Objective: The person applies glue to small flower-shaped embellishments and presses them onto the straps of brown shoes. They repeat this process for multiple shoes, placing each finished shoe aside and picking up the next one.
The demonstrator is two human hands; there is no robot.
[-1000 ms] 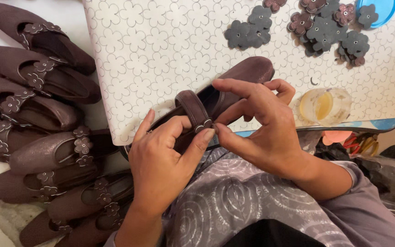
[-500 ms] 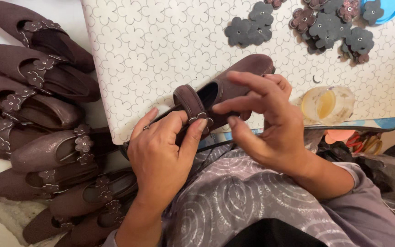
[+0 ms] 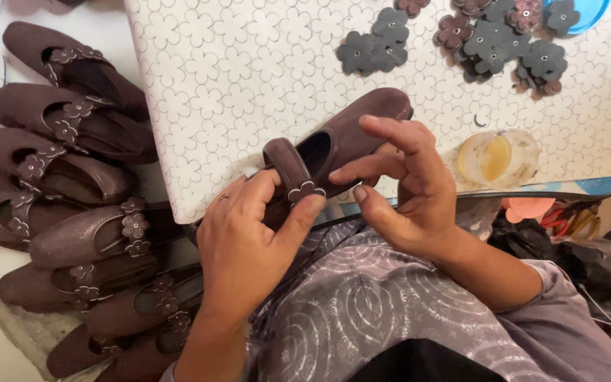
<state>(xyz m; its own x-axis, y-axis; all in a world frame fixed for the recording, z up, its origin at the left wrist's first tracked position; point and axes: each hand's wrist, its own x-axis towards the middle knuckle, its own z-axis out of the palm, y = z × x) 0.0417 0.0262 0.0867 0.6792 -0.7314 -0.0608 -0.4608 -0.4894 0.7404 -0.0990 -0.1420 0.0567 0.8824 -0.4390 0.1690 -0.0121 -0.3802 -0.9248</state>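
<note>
**A small flower is pressed onto the strap of a brown shoe**

The person sits at the edge of a white patterned table [image 3: 235,78] and holds a brown suede shoe [image 3: 362,131] against it. The left hand [image 3: 249,247] grasps the heel part of the shoe, and its thumb presses on a small flower piece [image 3: 304,191] that sits on the strap [image 3: 286,164]. The right hand [image 3: 408,191] is loose, the fingers half spread; its fingertips rest on the side of the shoe, just to the right of the strap.

To do this well, I think the thumb must push straight down on the middle of the flower, while the right hand keeps the shoe from turning, so the flower does not slide on the strap.

To the left of the left hand, eight finished shoes [image 3: 72,148] lie in a pile on the floor; more may be hidden. Beyond the right hand lie about fifteen loose flowers [image 3: 493,39], overlapping, so the count is not sure. Just right of it stands one small clear container with yellow liquid [image 3: 496,157].
</note>
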